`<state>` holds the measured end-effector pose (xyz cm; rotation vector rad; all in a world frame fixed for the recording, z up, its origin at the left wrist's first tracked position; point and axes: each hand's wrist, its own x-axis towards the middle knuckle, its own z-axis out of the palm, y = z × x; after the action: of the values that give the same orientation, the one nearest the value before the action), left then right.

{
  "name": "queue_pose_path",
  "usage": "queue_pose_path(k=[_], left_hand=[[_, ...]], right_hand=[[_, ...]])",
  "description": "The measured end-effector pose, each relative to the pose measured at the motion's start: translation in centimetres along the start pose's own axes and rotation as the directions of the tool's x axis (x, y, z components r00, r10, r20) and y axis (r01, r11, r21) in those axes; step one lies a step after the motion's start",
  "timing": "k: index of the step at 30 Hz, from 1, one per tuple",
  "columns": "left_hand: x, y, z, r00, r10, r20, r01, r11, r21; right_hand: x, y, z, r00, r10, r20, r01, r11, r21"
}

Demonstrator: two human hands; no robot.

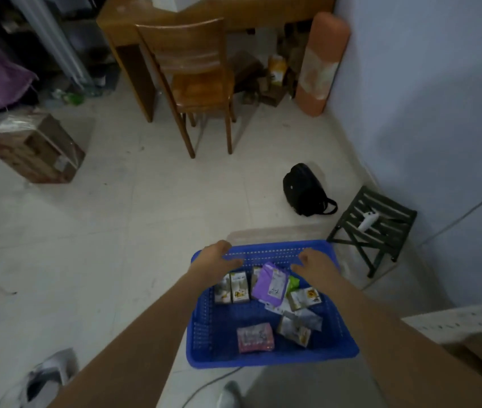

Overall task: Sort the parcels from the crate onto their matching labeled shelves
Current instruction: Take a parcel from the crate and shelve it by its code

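Parcels lie loose in a blue crate (pixel 272 356) on the floor (pixel 116 231), under both outstretched arms. The left hand (pixel 219 257) hangs over the crate's far left corner, fingers loosely spread and holding nothing. The right hand (pixel 312 263) is above the far wall toward the right, fingers relaxed and likewise empty; whether either hand touches the rim I cannot tell.

Between and just nearer than the hands lies a purple parcel (pixel 270 284), a flat soft mailer with a white label, tilted across its neighbours. Left of it, two small printed boxes (pixel 234 288) stand side by side near the crate's left wall. Just right of the purple parcel a green packet (pixel 293 283) peeks out, and beside it lies a white box with a yellow flower print (pixel 304 298). A pink parcel (pixel 255 337) rests near the crate's near edge, with a silvery pouch (pixel 295 329) to its right.

Left of the crate the floor lies open. To the right stands a dark slatted stool (pixel 378 225) near the wall, and beyond the far edge a black bag (pixel 304 189) and a wooden chair (pixel 195 81).
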<state>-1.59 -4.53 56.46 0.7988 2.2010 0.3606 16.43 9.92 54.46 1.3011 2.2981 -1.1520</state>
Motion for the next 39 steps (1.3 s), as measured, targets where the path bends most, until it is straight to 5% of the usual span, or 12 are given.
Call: queue_pose_path(k=[20,25,30,39], left_hand=[[26.4,-25.8,24.0,0.917,-0.293,0.272,0.357,0.907,-0.225],[30.0,-29.9,28.8,0.894,-0.371,0.250,0.437,0.843,-0.313],[35.0,-34.7,34.5,0.895,-0.422,0.145,0.443,0.804,-0.397],[42.8,-38.1,41.9,0.827,-0.562,-0.019,0.516,0.772,-0.371]], right_hand=[[23.8,17.2,29.3,0.893,0.340,0.294,-0.376,0.924,0.076],[28.9,18.5,35.7,0.873,0.310,0.377,-0.338,0.941,0.008],[33.7,19.1,43.5,0.845,0.227,0.485,-0.345,0.924,0.168],[37.7,23.7,51.6,0.852,0.226,0.472,-0.351,0.916,0.193]])
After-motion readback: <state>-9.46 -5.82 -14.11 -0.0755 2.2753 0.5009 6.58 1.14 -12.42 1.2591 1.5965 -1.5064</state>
